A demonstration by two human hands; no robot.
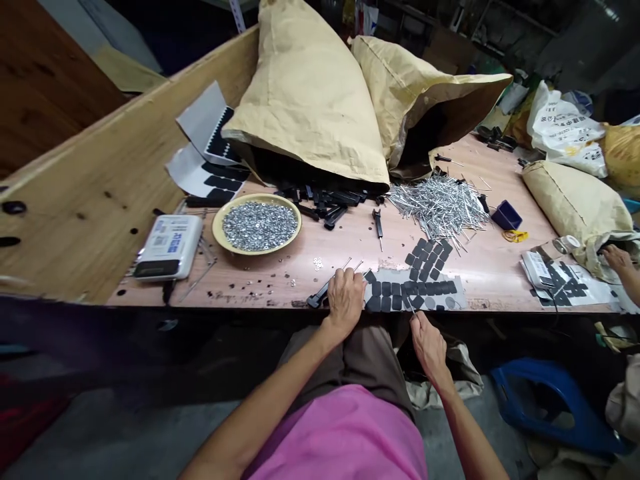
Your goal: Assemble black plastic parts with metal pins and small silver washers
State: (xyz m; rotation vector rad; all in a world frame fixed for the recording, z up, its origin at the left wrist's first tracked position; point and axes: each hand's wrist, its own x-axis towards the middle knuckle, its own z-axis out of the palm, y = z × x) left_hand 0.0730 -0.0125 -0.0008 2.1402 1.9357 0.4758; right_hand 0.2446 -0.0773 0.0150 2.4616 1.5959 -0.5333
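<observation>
On the sheet of black adhesive pads (pixel 435 289) at the table's front edge, my left hand (pixel 345 297) rests at the left end with curled fingers. Its grip is hidden from above. A black plastic piece (pixel 316 299) lies against its left side, and thin metal rods (pixel 359 265) stick out past the knuckles. My right hand (pixel 429 339), just off the front edge, pinches a thin metal tool (pixel 411 306) whose tip reaches the pads' lower row. More loose black pads (pixel 427 259) lie beyond the sheet.
A yellow bowl (pixel 218 230) holds small metal washers, beside a white scale (pixel 173 243). Behind are large paper sacks (pixel 310 93), black plastic parts (pixel 337 200), a pile of metal pins (pixel 443 203) and a small blue box (pixel 507 217). Another person's hand (pixel 617 260) is at right.
</observation>
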